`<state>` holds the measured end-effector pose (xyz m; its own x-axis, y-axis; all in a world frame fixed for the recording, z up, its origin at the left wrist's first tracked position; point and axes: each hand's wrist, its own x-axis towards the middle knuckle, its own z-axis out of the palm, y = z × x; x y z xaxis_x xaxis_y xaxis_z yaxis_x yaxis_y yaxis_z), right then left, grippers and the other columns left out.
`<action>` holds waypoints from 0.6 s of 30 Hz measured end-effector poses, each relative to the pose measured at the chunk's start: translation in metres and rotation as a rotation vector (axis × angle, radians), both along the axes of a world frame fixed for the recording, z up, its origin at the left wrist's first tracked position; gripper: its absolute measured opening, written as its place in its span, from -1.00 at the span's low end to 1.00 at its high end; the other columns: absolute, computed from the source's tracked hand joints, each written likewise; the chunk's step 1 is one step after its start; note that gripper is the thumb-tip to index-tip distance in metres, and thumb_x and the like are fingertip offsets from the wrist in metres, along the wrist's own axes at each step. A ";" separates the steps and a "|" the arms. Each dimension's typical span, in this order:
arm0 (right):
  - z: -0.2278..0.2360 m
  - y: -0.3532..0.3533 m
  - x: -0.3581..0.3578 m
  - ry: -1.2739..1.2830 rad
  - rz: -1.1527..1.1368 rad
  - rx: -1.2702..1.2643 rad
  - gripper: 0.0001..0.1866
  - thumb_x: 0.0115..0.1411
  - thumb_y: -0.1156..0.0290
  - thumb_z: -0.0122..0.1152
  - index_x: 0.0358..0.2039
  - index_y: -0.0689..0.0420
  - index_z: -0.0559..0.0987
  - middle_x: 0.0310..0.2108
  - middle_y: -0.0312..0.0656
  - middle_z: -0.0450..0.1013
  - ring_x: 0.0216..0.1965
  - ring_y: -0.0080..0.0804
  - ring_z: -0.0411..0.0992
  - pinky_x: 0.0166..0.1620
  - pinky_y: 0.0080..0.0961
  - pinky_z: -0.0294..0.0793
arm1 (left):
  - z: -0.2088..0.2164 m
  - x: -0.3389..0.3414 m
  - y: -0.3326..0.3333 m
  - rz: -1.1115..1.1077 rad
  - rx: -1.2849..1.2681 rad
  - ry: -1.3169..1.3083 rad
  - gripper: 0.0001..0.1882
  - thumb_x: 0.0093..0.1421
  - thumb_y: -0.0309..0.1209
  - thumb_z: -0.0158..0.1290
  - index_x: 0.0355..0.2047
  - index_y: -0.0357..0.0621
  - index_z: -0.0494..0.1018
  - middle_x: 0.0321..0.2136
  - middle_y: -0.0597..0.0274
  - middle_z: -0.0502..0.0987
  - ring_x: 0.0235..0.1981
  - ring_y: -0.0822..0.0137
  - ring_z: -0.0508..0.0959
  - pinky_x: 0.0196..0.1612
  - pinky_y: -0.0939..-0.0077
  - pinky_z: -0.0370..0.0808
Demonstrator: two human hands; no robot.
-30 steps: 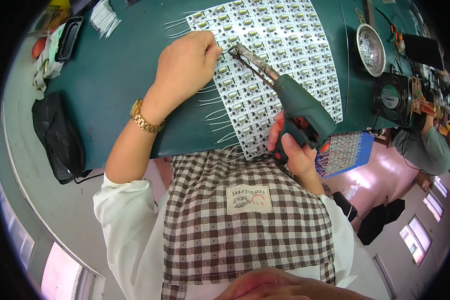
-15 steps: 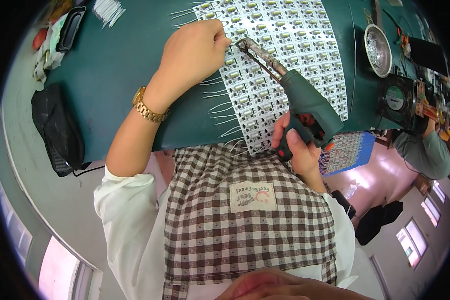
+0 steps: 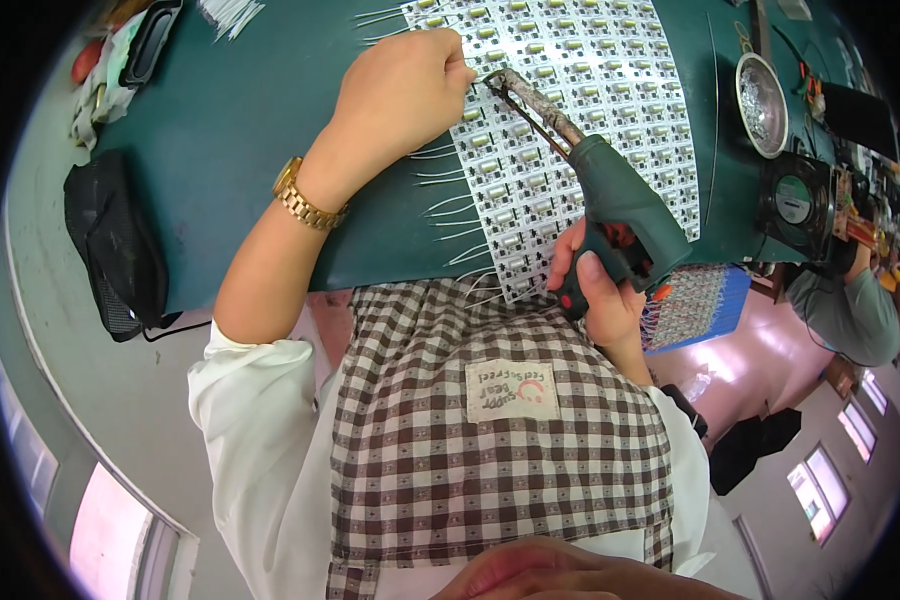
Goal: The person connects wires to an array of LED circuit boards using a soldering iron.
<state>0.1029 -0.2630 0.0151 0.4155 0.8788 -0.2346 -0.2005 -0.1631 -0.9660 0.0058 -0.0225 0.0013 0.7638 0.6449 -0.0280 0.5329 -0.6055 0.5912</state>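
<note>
two hands work at the sheet of small white circuit boards (image 3: 595, 125), which runs from the near edge of the green table (image 3: 235, 200) toward its far side. at the sheet's left edge, the left hand (image 3: 398, 92) has thumb and forefinger pressed together, seemingly pinching a thin wire that is mostly hidden. the right hand (image 3: 610, 305) wraps its fingers round the handle of a dark green soldering gun (image 3: 625, 200), whose tip (image 3: 497, 80) sits just beside the left fingertips. nearer, more white leads (image 3: 440, 182) stick out leftward. the step looks like soldering one wire to its board; the next move calls for holding it still as the tip lifts away.
</note>
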 end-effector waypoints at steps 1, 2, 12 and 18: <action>-0.001 -0.001 0.001 0.009 -0.004 -0.023 -0.82 0.20 0.34 0.03 -0.34 0.20 0.39 -0.51 -0.23 0.37 -0.55 -0.53 0.36 -0.47 -0.59 0.35 | 0.000 0.000 0.000 0.001 0.001 0.000 -0.82 0.08 -0.34 0.02 -0.51 -0.20 0.46 -0.55 0.03 0.52 -0.45 0.00 0.52 -0.37 0.16 0.45; -0.002 -0.002 0.002 0.018 -0.008 -0.046 -0.75 0.17 0.30 0.07 -0.27 0.21 0.35 -0.48 -0.15 0.37 -0.55 -0.47 0.37 -0.47 -0.55 0.39 | 0.000 0.000 0.000 0.006 -0.003 0.010 -0.82 0.09 -0.34 0.02 -0.51 -0.20 0.46 -0.54 0.03 0.52 -0.45 0.00 0.52 -0.36 0.16 0.44; -0.002 0.000 0.004 0.174 -0.137 0.132 -0.43 0.12 0.18 0.13 0.02 0.32 0.26 -0.53 -0.10 0.35 -0.59 -0.39 0.37 -0.51 -0.53 0.41 | -0.001 -0.001 0.001 0.005 0.004 0.007 -0.83 0.08 -0.34 0.02 -0.50 -0.20 0.46 -0.52 0.01 0.52 -0.42 -0.02 0.52 -0.33 0.14 0.44; -0.004 -0.001 0.007 0.155 -0.093 0.147 -0.42 0.12 0.17 0.13 0.01 0.33 0.25 -0.55 -0.09 0.36 -0.60 -0.41 0.37 -0.52 -0.53 0.41 | 0.001 -0.002 0.002 0.007 0.005 0.013 -0.83 0.07 -0.34 0.02 -0.50 -0.20 0.45 -0.51 0.01 0.52 -0.41 -0.02 0.52 -0.33 0.13 0.44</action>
<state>0.1094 -0.2637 0.0108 0.4654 0.8678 -0.1740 -0.3559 0.0036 -0.9345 0.0038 -0.0210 0.0022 0.7586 0.6506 -0.0348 0.5449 -0.6043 0.5813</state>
